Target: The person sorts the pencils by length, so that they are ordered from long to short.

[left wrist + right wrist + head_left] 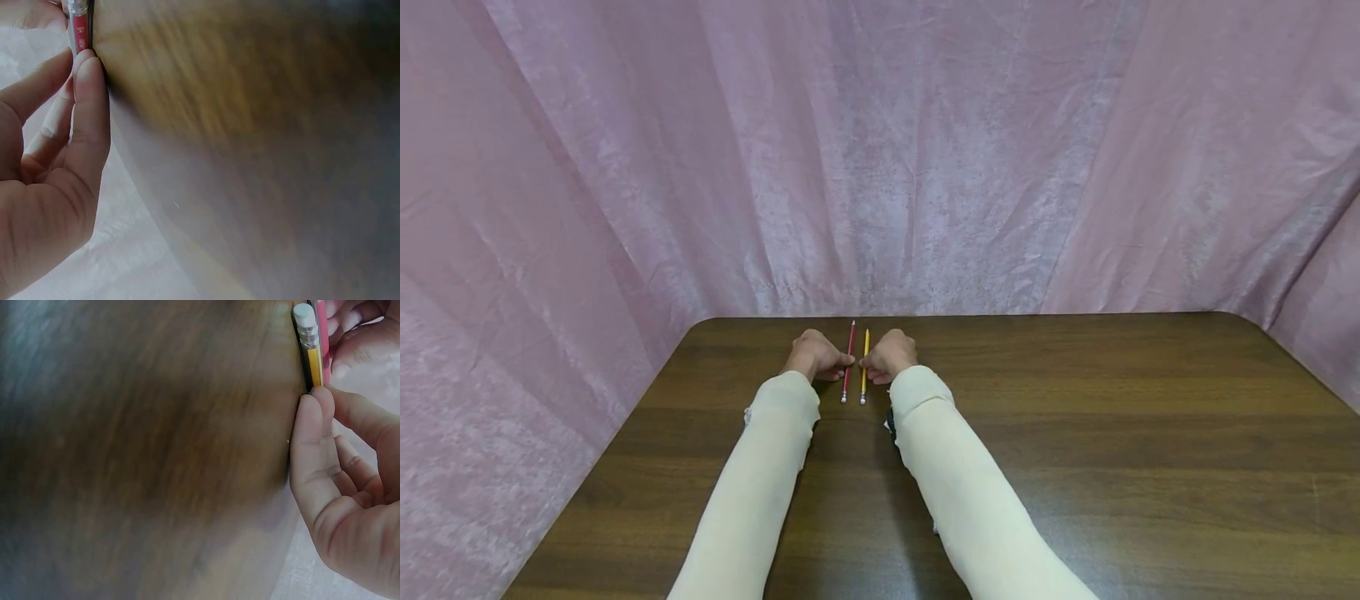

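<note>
Two pencils lie side by side on the brown table, a narrow gap between them, eraser ends toward the person. My left hand (822,357) pinches the red pencil (847,383) near its middle, between thumb and fingertips. The yellow pencil (863,387) is pinched by my right hand (891,357) from the other side. In the left wrist view, the fingers (90,106) meet at the red shaft just under its metal band. A white eraser (304,315) tops the yellow pencil in the right wrist view, above the pinching fingertips.
The wood-grain table (1120,433) reaches far to the right of both hands. Behind its back edge hangs a pink velvet curtain (925,167), which also runs down the left side. Cream sleeves (745,483) cover both forearms.
</note>
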`<state>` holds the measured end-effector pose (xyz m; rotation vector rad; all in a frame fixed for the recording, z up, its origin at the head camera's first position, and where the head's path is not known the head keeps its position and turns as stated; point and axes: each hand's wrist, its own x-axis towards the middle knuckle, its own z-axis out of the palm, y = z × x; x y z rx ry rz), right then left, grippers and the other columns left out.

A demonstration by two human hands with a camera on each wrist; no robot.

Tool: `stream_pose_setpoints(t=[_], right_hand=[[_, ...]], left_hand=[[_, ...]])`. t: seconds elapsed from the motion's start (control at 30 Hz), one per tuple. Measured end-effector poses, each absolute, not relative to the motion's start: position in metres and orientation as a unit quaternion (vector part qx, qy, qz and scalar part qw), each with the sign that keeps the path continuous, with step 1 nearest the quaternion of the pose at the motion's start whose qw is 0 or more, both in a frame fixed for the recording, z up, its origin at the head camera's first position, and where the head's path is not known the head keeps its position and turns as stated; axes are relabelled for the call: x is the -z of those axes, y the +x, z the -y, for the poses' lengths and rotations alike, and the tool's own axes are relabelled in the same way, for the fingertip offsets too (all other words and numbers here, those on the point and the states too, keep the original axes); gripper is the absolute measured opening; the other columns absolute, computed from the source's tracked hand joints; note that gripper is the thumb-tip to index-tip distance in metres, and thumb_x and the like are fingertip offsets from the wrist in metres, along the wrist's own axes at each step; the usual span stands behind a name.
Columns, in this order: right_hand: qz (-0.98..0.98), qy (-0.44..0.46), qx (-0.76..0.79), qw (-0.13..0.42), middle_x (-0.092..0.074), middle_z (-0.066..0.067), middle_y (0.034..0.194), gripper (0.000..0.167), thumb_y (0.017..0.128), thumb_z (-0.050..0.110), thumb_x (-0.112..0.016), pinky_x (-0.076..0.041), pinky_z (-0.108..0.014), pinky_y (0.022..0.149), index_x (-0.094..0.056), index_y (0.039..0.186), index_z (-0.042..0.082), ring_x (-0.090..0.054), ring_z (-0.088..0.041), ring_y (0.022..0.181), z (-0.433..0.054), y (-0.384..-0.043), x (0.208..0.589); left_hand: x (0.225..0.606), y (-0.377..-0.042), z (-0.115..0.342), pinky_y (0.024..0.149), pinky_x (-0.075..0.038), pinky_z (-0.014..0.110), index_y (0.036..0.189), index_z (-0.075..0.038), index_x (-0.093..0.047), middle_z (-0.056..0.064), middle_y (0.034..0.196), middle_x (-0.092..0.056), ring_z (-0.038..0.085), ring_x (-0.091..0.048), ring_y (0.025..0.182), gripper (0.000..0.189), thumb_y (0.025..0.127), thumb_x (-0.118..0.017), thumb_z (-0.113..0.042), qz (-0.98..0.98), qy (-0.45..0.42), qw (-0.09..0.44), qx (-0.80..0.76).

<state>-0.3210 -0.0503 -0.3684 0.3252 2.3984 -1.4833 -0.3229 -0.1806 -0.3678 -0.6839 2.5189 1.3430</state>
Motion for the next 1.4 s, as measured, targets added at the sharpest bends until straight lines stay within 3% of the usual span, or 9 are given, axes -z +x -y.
stream_pose_setpoints(t=[0.7, 1.03, 1.27, 1.4], right_hand=[[-0.837, 0.110, 0.517, 0.144, -0.068, -0.013, 0.063, 0.012, 0.085, 0.000, -0.077, -0.062, -0.030, 0.055, -0.069, 0.086, -0.009, -0.062, -0.016, 0.046, 0.051, -0.320, 0.369], [-0.834, 0.100, 0.520, 0.155, -0.074, -0.020, 0.083, 0.015, 0.086, 0.002, -0.077, -0.063, -0.032, 0.060, -0.070, 0.090, -0.010, -0.069, -0.020, 0.057, 0.048, -0.319, 0.366], [-0.844, 0.081, 0.505, 0.163, -0.070, -0.015, 0.069, 0.014, 0.087, 0.002, -0.076, -0.063, -0.031, 0.059, -0.071, 0.093, -0.008, -0.066, -0.018, 0.052, 0.030, -0.320, 0.355], [-0.857, 0.056, 0.487, 0.160, -0.067, -0.011, 0.065, 0.018, 0.089, 0.005, -0.075, -0.062, -0.028, 0.059, -0.070, 0.099, -0.009, -0.063, -0.014, 0.052, 0.015, -0.322, 0.339]], left_hand=[[0.366, -0.320, 0.180, 0.050, -0.057, 0.021, 0.089, 0.005, -0.067, 0.006, 0.056, -0.064, 0.010, -0.060, 0.043, 0.021, 0.081, -0.084, -0.005, -0.856, -0.220, 0.095, -0.459], [0.365, -0.320, 0.181, 0.052, -0.059, 0.024, 0.085, 0.005, -0.071, 0.007, 0.058, -0.066, 0.012, -0.062, 0.045, 0.018, 0.081, -0.084, -0.006, -0.861, -0.213, 0.093, -0.453], [0.358, -0.315, 0.182, 0.052, -0.058, 0.024, 0.080, 0.001, -0.071, 0.007, 0.059, -0.068, 0.014, -0.066, 0.050, 0.019, 0.079, -0.086, -0.011, -0.888, -0.194, 0.079, -0.410], [0.348, -0.311, 0.183, 0.064, -0.058, 0.027, 0.074, -0.001, -0.075, 0.004, 0.057, -0.066, 0.014, -0.064, 0.054, 0.020, 0.080, -0.085, -0.018, -0.913, -0.159, 0.065, -0.370]])
